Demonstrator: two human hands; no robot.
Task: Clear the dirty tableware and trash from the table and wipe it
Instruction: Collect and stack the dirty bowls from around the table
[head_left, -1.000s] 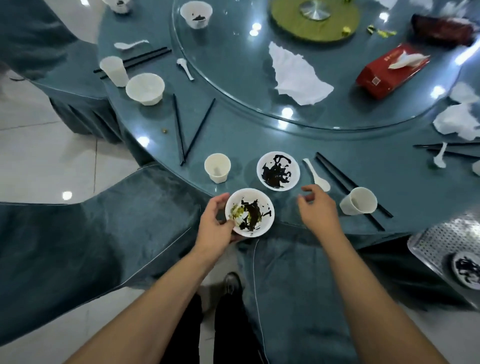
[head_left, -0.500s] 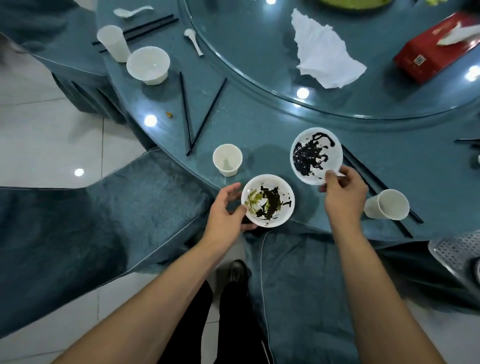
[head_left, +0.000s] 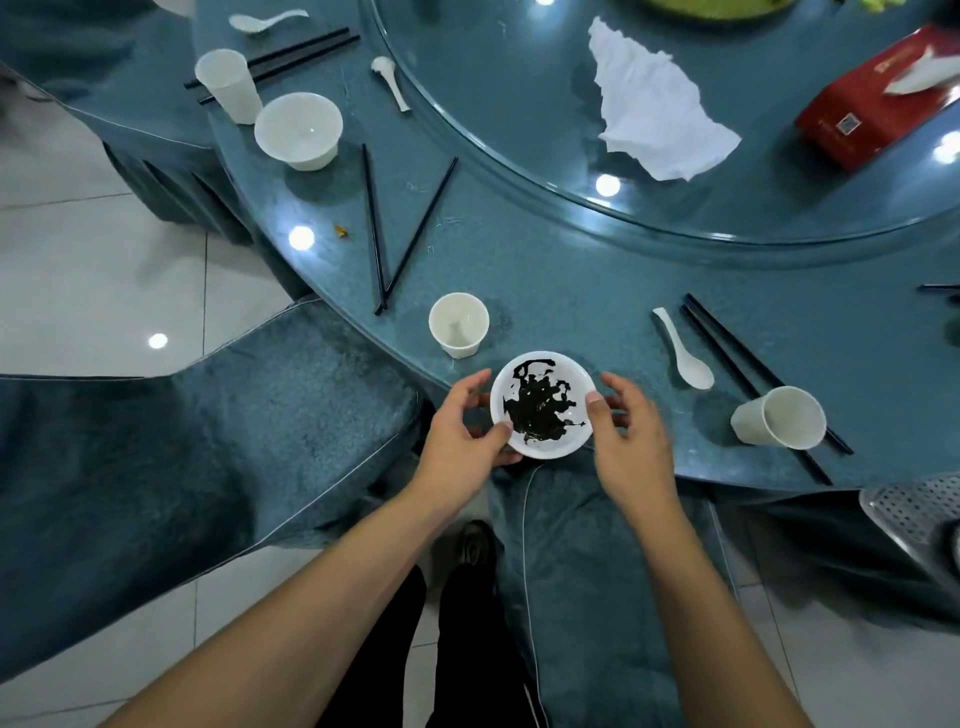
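A white dish smeared with black sauce (head_left: 540, 410) sits on top of the other dirty bowl at the near edge of the round blue table (head_left: 571, 291). Only a sliver of the lower bowl's rim (head_left: 545, 454) shows. My left hand (head_left: 462, 431) grips the stack from the left, thumb on the rim and fingers curled under it. My right hand (head_left: 628, 441) is at the right side, thumb touching the dish's rim, its fingers blurred and loosely spread beside it.
Around the stack lie an upright paper cup (head_left: 458, 325), a white spoon (head_left: 683, 351), black chopsticks (head_left: 753, 379) and a tipped cup (head_left: 779, 418). Farther left are crossed chopsticks (head_left: 395, 228), a white bowl (head_left: 298, 130) and a cup (head_left: 228, 85). The glass turntable holds a napkin (head_left: 654, 124) and a red tissue box (head_left: 872, 109). A metal tray (head_left: 914, 514) is lower right.
My right hand lifted the black-smeared dish and set it onto the bowl that my left hand holds at the table edge. The spoon is uncovered again.
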